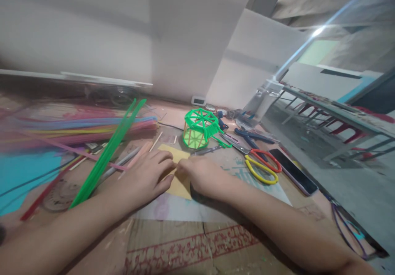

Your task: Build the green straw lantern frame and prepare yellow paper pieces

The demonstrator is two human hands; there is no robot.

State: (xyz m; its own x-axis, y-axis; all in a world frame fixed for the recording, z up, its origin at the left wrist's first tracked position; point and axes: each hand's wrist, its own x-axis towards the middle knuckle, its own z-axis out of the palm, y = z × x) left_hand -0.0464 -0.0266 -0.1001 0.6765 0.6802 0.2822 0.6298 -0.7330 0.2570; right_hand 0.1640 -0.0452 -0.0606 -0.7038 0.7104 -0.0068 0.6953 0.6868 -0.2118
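Note:
My left hand [147, 175] and my right hand [200, 175] meet over a yellow sheet of paper [178, 172] that lies flat on the table. The fingertips of both hands press down on the paper, close together near its middle. My left hand's fingers are bent with the tips on the sheet. My right hand is curled, knuckles up, and its fingertips are hidden beneath it. Just behind the paper stands a small green cage-like model built of straws [200, 128].
Long green straws [106, 153] lie slanted at my left, with a heap of coloured straws [77, 129] behind. Yellow-and-red scissors [262, 166], blue pliers [251, 137] and a phone [293, 170] lie at my right. A pale blue sheet [27, 176] covers the left; cardboard [191, 246] lies nearest me.

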